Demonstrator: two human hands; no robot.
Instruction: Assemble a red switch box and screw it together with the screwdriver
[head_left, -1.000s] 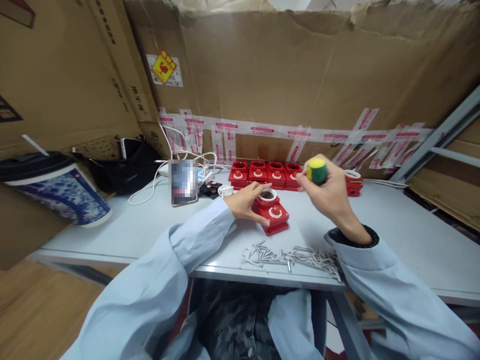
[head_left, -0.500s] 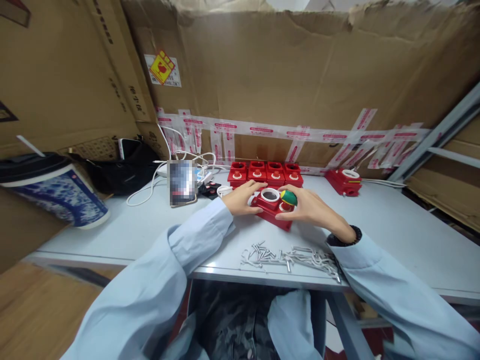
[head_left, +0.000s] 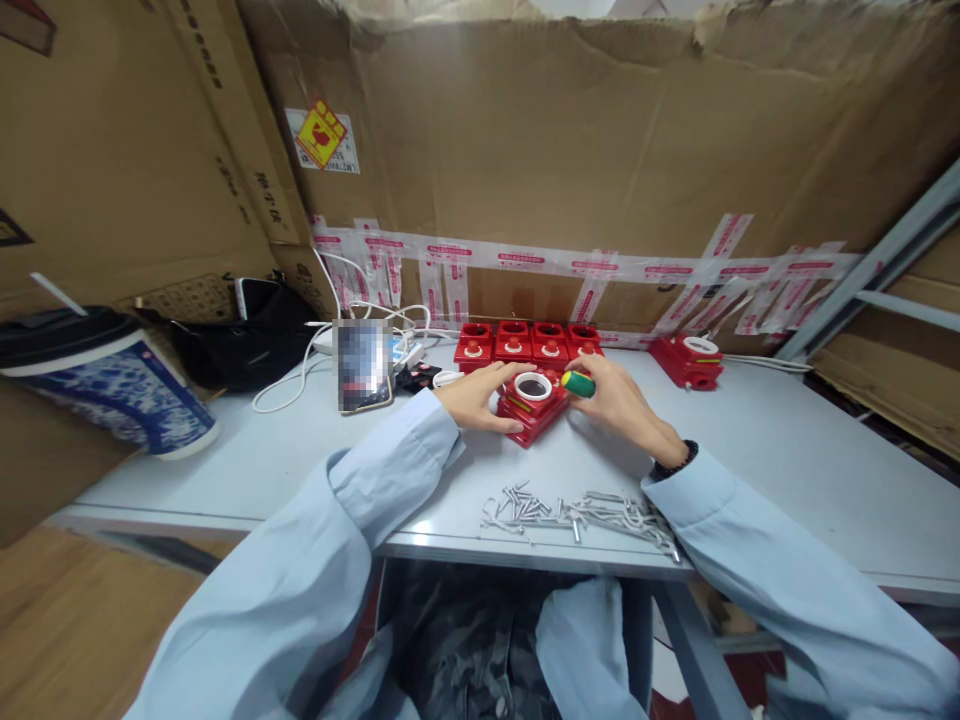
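Observation:
A red box (head_left: 526,428) with a white ring (head_left: 533,386) round a dark opening sits on the tabletop in front of me, turned at an angle. My left hand (head_left: 480,397) grips its left side, thumb along the near edge and fingers behind. At the box's right end, my right hand (head_left: 619,402) is closed on a screwdriver (head_left: 577,384) with a green handle and yellow end; its shaft is hidden. Nearer to me lie loose screws (head_left: 525,503) and a heap of small metal parts with white cords (head_left: 626,518).
Several similar red boxes (head_left: 513,343) with red knobs stand in a row behind. Another red box (head_left: 688,362) is at the back right. A phone (head_left: 364,368), white cables (head_left: 304,370) and a lidded cup (head_left: 131,385) are at left. A cardboard wall (head_left: 525,130) closes off the back.
The red box has turned, its right end swinging away from me and its near corner moving left. My right hand has moved slightly away from me with the screwdriver, whose handle now lies more sideways.

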